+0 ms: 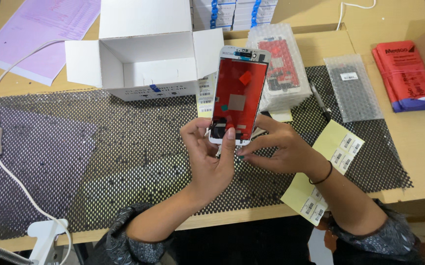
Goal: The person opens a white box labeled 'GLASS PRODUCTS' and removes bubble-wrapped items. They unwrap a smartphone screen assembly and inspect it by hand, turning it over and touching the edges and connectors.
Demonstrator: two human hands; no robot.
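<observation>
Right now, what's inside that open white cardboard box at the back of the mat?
The open white box shows only bare white inner walls; nothing is visible inside. Its front wall hides the bottom near the front, so something low there could be covered.

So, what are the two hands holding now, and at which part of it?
Both hold the white-framed phone screen panel with red back at its lower end: left hand with thumb on the bottom face, right hand at the bottom right corner.

One phone screen panel (pixel 238 93), one white box (pixel 146 54), two yellow label sheets (pixel 337 142), two hands (pixel 212 157).
</observation>
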